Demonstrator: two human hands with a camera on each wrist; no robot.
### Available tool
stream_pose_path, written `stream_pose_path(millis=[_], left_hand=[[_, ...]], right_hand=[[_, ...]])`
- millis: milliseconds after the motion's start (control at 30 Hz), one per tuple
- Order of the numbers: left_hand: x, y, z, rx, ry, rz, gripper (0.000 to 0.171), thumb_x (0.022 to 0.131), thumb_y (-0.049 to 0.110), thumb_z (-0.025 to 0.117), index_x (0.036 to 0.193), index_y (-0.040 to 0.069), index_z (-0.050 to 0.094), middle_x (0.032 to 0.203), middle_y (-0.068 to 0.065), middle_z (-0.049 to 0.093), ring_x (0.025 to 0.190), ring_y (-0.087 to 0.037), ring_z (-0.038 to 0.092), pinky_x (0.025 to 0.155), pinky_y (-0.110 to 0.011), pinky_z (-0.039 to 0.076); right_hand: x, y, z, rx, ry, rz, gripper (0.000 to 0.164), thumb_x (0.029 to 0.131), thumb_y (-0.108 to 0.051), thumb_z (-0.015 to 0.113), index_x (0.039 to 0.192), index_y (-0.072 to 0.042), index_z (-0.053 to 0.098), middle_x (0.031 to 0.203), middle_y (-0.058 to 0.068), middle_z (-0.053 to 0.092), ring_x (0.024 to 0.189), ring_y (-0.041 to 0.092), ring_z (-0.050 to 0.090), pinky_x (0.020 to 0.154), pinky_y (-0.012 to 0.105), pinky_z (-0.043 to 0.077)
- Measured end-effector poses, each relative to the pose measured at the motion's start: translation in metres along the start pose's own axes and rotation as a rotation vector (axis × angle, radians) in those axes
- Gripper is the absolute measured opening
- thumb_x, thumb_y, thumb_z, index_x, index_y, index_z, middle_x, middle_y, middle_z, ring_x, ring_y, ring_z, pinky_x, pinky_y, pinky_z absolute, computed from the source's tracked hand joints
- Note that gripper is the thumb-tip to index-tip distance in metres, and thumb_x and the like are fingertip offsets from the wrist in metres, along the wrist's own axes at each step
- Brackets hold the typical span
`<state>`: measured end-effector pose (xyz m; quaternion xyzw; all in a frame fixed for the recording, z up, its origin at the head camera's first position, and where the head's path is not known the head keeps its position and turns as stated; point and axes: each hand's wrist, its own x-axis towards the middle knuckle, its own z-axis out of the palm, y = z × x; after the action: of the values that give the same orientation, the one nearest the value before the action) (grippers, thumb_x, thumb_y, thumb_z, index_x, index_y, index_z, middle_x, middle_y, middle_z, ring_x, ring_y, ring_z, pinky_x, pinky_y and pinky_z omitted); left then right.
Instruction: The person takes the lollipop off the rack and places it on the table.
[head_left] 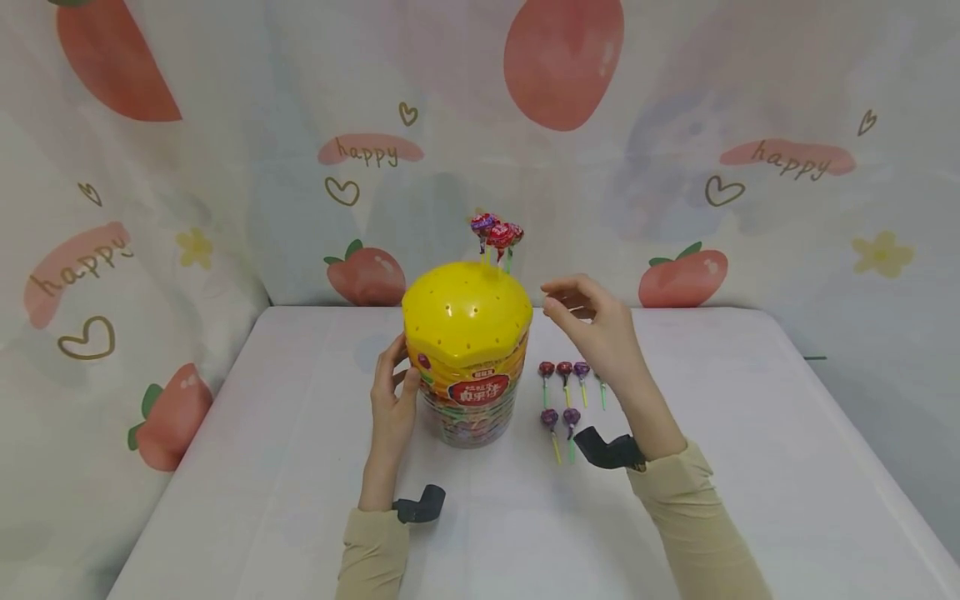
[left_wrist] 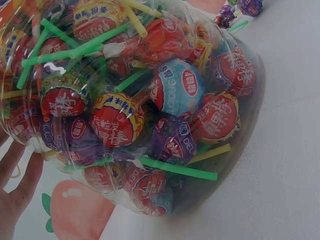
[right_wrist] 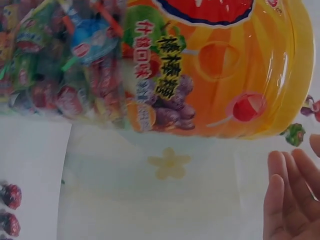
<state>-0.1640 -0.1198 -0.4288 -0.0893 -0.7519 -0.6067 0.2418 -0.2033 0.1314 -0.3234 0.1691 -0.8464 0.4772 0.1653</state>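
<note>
A clear plastic jar (head_left: pixel 472 429) full of wrapped lollipops (left_wrist: pixel 117 120) stands upright on the table. Its domed yellow lid (head_left: pixel 461 312) is dotted with small holes, and several lollipops (head_left: pixel 501 237) stick up from the lid's far side. My left hand (head_left: pixel 392 400) rests against the jar's left side, thumb toward the front and fingers spread along the wall. To the right of the lid my right hand (head_left: pixel 600 321) hangs in the air with loosely bent fingers, apart from the jar and holding nothing. The right wrist view shows the orange printed label (right_wrist: pixel 215 65).
Several loose lollipops (head_left: pixel 564 369) lie in two rows on the white table (head_left: pixel 262 467), right of the jar and partly behind my right hand. A printed curtain (head_left: pixel 465 75) hangs behind the table. Black wrist mounts (head_left: pixel 611 450) stick out from both forearms.
</note>
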Motion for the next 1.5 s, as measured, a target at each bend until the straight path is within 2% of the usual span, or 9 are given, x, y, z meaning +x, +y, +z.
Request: stream_pose_path(millis=[233, 467, 633, 767, 1000, 1167, 1500], left_hand=[[0.000, 0.000, 0.000, -0.001, 0.000, 0.002, 0.053, 0.099, 0.031, 0.050, 0.143, 0.003, 0.041, 0.136, -0.021, 0.050, 0.123, -0.019, 0.045, 0.098, -0.021, 0.039], [0.000, 0.000, 0.000, 0.004, -0.001, -0.002, 0.050, 0.100, 0.025, 0.051, 0.143, 0.003, 0.041, 0.135, -0.021, 0.050, 0.121, -0.009, 0.045, 0.098, -0.019, 0.039], [-0.001, 0.000, 0.000, 0.017, 0.001, -0.023, 0.047, 0.099, 0.018, 0.051, 0.143, 0.003, 0.041, 0.135, -0.021, 0.050, 0.124, -0.020, 0.045, 0.098, -0.020, 0.038], [0.000, -0.001, 0.001, 0.023, 0.003, -0.036, 0.047, 0.099, 0.015, 0.051, 0.143, 0.003, 0.040, 0.136, -0.020, 0.049, 0.125, -0.027, 0.045, 0.098, -0.020, 0.038], [0.000, -0.001, 0.001, 0.026, 0.007, -0.035, 0.047, 0.099, 0.013, 0.051, 0.143, 0.002, 0.041, 0.138, -0.021, 0.049, 0.126, -0.031, 0.045, 0.097, -0.019, 0.038], [0.000, -0.002, 0.001, 0.030, 0.008, -0.038, 0.047, 0.099, 0.014, 0.052, 0.143, 0.002, 0.040, 0.137, -0.021, 0.049, 0.126, -0.032, 0.045, 0.097, -0.017, 0.038], [0.000, -0.001, 0.001, 0.022, 0.006, -0.044, 0.047, 0.099, 0.015, 0.051, 0.143, 0.003, 0.041, 0.138, -0.021, 0.049, 0.126, -0.030, 0.045, 0.097, -0.019, 0.038]], right_hand=[[0.022, -0.008, 0.006, 0.154, 0.021, 0.020, 0.031, 0.093, -0.023, 0.063, 0.120, -0.006, 0.063, 0.110, 0.012, 0.066, 0.090, 0.008, 0.059, 0.082, 0.018, 0.048], [0.043, -0.011, 0.013, 0.188, 0.058, 0.014, 0.035, 0.092, -0.022, 0.065, 0.124, -0.007, 0.060, 0.115, 0.012, 0.064, 0.098, 0.014, 0.057, 0.087, 0.025, 0.049], [0.055, -0.012, 0.019, 0.236, 0.055, -0.010, 0.038, 0.092, -0.019, 0.065, 0.126, -0.005, 0.058, 0.118, 0.014, 0.062, 0.100, 0.014, 0.057, 0.089, 0.028, 0.049], [0.061, -0.011, 0.023, 0.279, 0.040, -0.011, 0.038, 0.092, -0.018, 0.065, 0.127, -0.005, 0.057, 0.118, 0.013, 0.061, 0.099, 0.011, 0.058, 0.088, 0.024, 0.048], [0.063, -0.009, 0.029, 0.352, 0.021, 0.019, 0.037, 0.093, -0.018, 0.064, 0.126, -0.005, 0.057, 0.109, 0.003, 0.064, 0.093, 0.008, 0.061, 0.077, 0.018, 0.053], [0.063, -0.009, 0.030, 0.387, 0.018, 0.037, 0.035, 0.094, -0.019, 0.062, 0.125, -0.004, 0.057, 0.100, -0.007, 0.063, 0.089, 0.008, 0.062, 0.074, 0.018, 0.053], [0.064, -0.013, 0.028, 0.414, 0.054, 0.044, 0.033, 0.094, -0.018, 0.062, 0.123, -0.002, 0.058, 0.097, -0.011, 0.063, 0.087, 0.007, 0.062, 0.074, 0.018, 0.052]])
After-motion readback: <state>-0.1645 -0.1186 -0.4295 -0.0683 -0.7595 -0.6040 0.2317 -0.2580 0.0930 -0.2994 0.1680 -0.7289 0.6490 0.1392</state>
